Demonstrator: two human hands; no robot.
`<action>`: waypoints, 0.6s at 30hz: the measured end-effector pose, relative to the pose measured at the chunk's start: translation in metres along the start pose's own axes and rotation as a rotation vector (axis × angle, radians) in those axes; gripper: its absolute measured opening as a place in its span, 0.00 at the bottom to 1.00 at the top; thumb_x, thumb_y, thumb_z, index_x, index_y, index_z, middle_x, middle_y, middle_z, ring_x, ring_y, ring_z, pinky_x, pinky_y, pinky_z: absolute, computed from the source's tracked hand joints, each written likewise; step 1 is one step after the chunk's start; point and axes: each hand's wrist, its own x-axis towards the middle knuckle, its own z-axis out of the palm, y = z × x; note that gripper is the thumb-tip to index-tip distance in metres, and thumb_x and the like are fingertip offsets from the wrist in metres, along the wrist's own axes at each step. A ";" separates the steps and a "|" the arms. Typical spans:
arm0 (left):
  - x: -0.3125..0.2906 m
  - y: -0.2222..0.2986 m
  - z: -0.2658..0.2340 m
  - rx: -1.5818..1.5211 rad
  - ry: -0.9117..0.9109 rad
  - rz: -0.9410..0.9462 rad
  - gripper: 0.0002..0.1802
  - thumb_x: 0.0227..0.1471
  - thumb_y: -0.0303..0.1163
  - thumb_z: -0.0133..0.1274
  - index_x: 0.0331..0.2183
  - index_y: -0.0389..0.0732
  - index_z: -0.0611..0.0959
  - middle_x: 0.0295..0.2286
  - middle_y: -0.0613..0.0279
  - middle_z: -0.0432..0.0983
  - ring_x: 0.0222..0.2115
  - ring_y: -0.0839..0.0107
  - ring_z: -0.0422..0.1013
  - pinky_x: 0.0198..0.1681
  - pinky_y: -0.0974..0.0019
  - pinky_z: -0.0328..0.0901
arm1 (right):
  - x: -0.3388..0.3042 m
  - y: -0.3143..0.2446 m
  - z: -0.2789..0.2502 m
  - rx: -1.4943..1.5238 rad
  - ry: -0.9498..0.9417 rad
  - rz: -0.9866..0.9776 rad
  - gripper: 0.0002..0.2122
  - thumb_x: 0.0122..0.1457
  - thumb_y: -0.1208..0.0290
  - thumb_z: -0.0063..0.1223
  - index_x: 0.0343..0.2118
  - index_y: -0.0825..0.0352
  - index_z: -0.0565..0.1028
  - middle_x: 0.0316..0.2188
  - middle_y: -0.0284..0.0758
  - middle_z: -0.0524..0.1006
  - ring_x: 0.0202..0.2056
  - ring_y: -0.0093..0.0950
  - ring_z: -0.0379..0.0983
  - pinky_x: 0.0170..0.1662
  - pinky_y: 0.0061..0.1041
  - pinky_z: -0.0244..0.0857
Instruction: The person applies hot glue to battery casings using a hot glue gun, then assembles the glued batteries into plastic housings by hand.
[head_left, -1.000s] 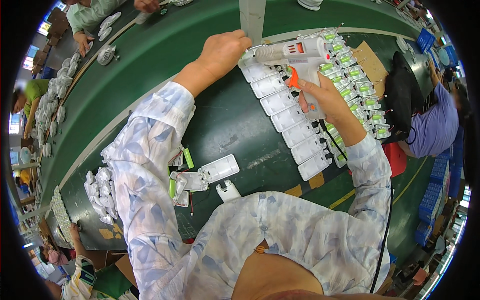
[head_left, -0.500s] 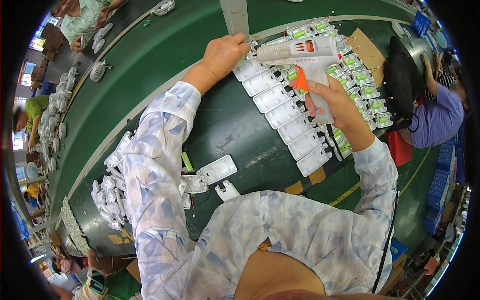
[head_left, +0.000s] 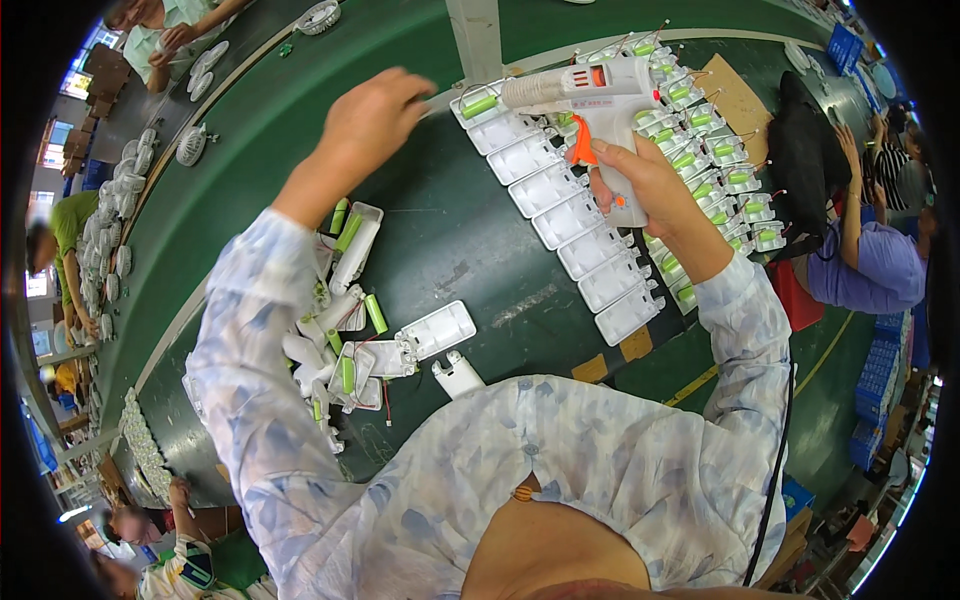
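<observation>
Head view: I see the right hand point(head_left: 648, 188) gripping a glue gun point(head_left: 600, 84), nozzle near a green battery point(head_left: 479, 106) at the far end of white casings point(head_left: 532, 158) lined along the counter point(head_left: 450, 240). The left hand point(head_left: 370, 120) blurs; I cannot tell its grip. Gluing seems in hand; the next move calls for steady aim.

tabletop point(head_left: 470, 230) centre: passable | post point(head_left: 476, 40): blocks far side | casings point(head_left: 566, 222): block right

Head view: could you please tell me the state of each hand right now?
Left hand: blurred; whether open or closed cannot be told.
Right hand: closed, holding the glue gun.
</observation>
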 end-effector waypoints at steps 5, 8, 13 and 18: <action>-0.075 -0.017 -0.052 -0.044 -0.357 -0.381 0.13 0.50 0.38 0.55 0.36 0.41 0.84 0.34 0.54 0.79 0.35 0.54 0.75 0.39 0.56 0.69 | 0.012 0.002 0.010 0.020 0.012 -0.045 0.13 0.62 0.61 0.52 0.39 0.67 0.71 0.17 0.33 0.71 0.18 0.21 0.67 0.21 0.23 0.63; -0.112 -0.018 -0.070 0.002 -0.433 -0.513 0.16 0.49 0.39 0.57 0.37 0.40 0.83 0.36 0.53 0.78 0.37 0.55 0.75 0.40 0.56 0.68 | 0.017 0.004 0.010 -0.019 -0.019 -0.023 0.13 0.62 0.61 0.51 0.38 0.68 0.72 0.17 0.33 0.71 0.18 0.21 0.66 0.22 0.24 0.63; -0.148 -0.021 -0.060 0.025 -0.407 -0.652 0.21 0.46 0.39 0.60 0.42 0.39 0.82 0.40 0.50 0.76 0.41 0.53 0.74 0.45 0.57 0.68 | 0.016 0.003 0.010 -0.049 -0.006 -0.026 0.13 0.61 0.61 0.51 0.38 0.68 0.72 0.18 0.32 0.71 0.18 0.20 0.66 0.22 0.24 0.63; -0.168 -0.025 -0.048 -0.179 -0.317 -0.654 0.25 0.46 0.36 0.60 0.47 0.36 0.79 0.42 0.47 0.76 0.40 0.53 0.75 0.45 0.57 0.68 | 0.006 0.002 0.014 -0.054 0.028 -0.045 0.13 0.61 0.62 0.51 0.37 0.69 0.71 0.19 0.32 0.71 0.18 0.20 0.65 0.22 0.24 0.62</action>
